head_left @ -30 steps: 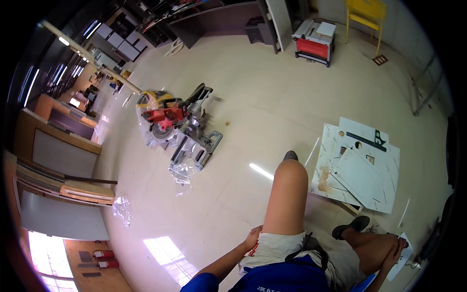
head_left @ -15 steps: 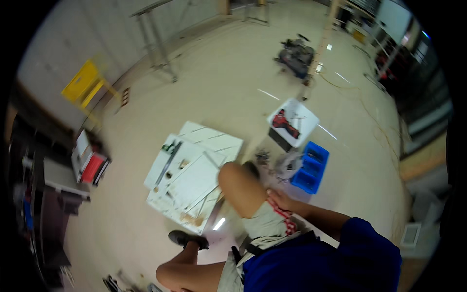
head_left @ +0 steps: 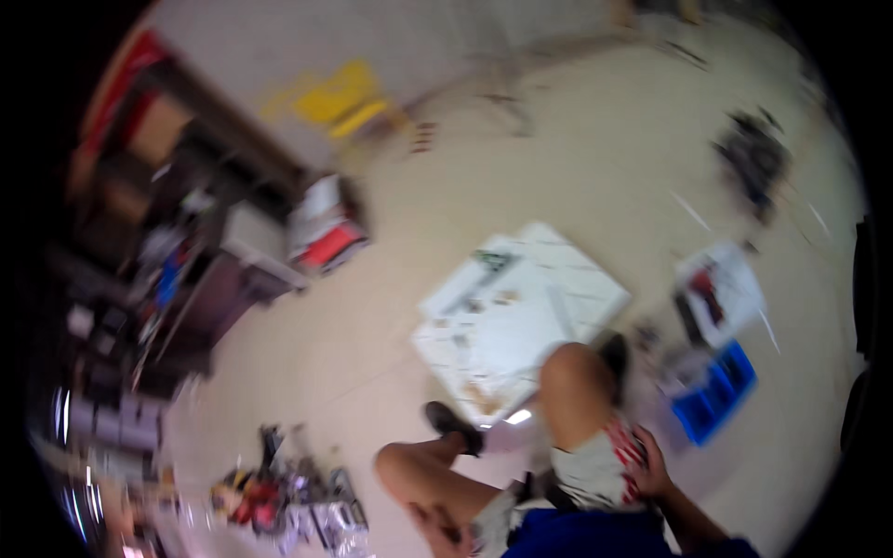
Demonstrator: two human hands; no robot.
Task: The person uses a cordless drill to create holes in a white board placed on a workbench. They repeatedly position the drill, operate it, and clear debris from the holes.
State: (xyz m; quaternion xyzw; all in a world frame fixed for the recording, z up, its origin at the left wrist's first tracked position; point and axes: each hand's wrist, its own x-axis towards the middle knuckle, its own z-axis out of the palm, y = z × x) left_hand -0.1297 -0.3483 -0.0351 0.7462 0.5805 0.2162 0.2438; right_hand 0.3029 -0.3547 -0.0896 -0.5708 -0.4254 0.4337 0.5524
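Frame quality: heavily motion-blurred; small detail unreadable.
Right hand (head_left: 651,470): at 5 o'clock, resting on the thigh by the red-and-white shorts (head_left: 600,460); grasps nothing, fingers loosely spread.
Left hand (head_left: 437,521): at 6 o'clock by the left knee; grip cannot be told.
White panels (head_left: 516,316): flat on floor, centre, just beyond the knees.
Blue bin (head_left: 716,391): 4 o'clock, right of the right knee.
Yellow chair (head_left: 344,98): 11 o'clock, far.

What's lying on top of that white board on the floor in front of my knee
The white board carries a few small dark and brownish bits and what looks like a thin white strip; blur hides what they are. Your raised knee covers its near corner, so anything there is unseen.
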